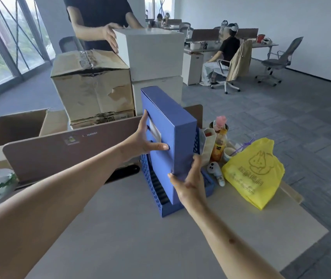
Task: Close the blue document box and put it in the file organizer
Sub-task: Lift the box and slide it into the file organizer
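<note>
The blue document box (180,137) stands upright and shut, its lower part inside the blue perforated file organizer (152,184) on the desk. My left hand (146,139) lies flat on the box's left face near the white label, fingers spread. My right hand (188,182) grips the box's lower front corner, thumb on the left face and fingers round the spine side. The organizer's left slot beside the box shows dark dividers.
A yellow plastic bag (255,174), a drink bottle (219,146), cups and a small toy crowd the organizer's right side. Behind the brown desk divider (59,150) are stacked cardboard boxes (94,85) and white boxes (152,55), which another person touches. An open carton (13,125) is at left.
</note>
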`<move>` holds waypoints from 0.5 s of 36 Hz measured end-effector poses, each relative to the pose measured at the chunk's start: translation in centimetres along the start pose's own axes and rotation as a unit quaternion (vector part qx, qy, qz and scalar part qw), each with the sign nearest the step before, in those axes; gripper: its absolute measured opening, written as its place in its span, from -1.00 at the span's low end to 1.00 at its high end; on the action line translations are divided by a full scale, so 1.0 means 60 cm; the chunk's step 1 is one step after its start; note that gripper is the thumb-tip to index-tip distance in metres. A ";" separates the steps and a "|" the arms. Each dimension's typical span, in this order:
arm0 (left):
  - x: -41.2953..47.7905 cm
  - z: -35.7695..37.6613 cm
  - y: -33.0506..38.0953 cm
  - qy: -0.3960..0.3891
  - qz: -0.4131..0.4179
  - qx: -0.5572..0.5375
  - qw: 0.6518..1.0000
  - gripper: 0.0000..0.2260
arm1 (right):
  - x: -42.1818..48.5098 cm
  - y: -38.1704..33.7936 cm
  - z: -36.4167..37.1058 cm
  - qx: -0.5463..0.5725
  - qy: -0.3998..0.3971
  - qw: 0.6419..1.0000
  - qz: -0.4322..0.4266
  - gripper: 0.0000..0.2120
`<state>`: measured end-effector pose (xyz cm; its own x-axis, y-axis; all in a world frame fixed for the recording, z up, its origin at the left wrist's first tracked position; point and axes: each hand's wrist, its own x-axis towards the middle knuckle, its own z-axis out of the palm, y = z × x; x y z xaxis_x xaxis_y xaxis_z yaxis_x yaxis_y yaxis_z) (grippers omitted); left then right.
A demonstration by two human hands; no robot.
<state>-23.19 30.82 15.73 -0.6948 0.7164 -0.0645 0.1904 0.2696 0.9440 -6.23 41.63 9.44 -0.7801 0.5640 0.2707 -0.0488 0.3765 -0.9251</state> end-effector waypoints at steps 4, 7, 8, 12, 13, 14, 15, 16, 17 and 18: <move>0.000 -0.002 -0.015 -0.001 0.040 -0.007 0.999 0.13 | 0.002 0.029 0.025 0.014 0.011 1.000 0.004 -0.43; 0.002 -0.005 -0.031 -0.006 0.052 0.002 0.999 0.20 | 0.001 0.049 0.044 0.022 0.014 1.000 0.014 -0.41; 0.003 -0.004 -0.035 -0.008 0.052 0.005 0.999 0.20 | 0.001 0.056 0.049 0.024 0.016 0.999 0.016 -0.41; 0.007 -0.002 -0.053 -0.010 0.039 0.008 0.999 0.20 | 0.000 0.078 0.063 0.025 0.021 0.999 0.014 -0.41; 0.007 -0.001 -0.057 -0.007 0.039 0.011 0.999 0.22 | 0.000 0.085 0.066 0.026 0.020 0.999 0.017 -0.41; 0.008 -0.001 -0.063 -0.005 0.035 0.015 0.999 0.24 | 0.000 0.091 0.069 0.028 0.018 0.999 0.020 -0.42; 0.009 0.000 -0.071 -0.003 0.032 0.015 0.999 0.26 | -0.001 0.098 0.071 0.030 0.014 0.999 0.026 -0.42; 0.010 0.001 -0.079 0.000 0.031 0.014 0.999 0.26 | -0.002 0.103 0.074 0.034 0.011 0.999 0.033 -0.42; 0.011 0.003 -0.088 0.002 0.033 0.009 0.999 0.25 | -0.003 0.108 0.076 0.040 0.010 0.998 0.041 -0.43; 0.011 0.005 -0.095 0.004 0.034 0.003 0.999 0.23 | -0.004 0.113 0.079 0.044 0.007 0.998 0.049 -0.44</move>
<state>-24.52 29.92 10.24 -0.6854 0.7282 0.0020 0.2409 0.2242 0.9443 -9.33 40.55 1.84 -0.7749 0.6056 0.1809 -0.0281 0.2530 -0.9671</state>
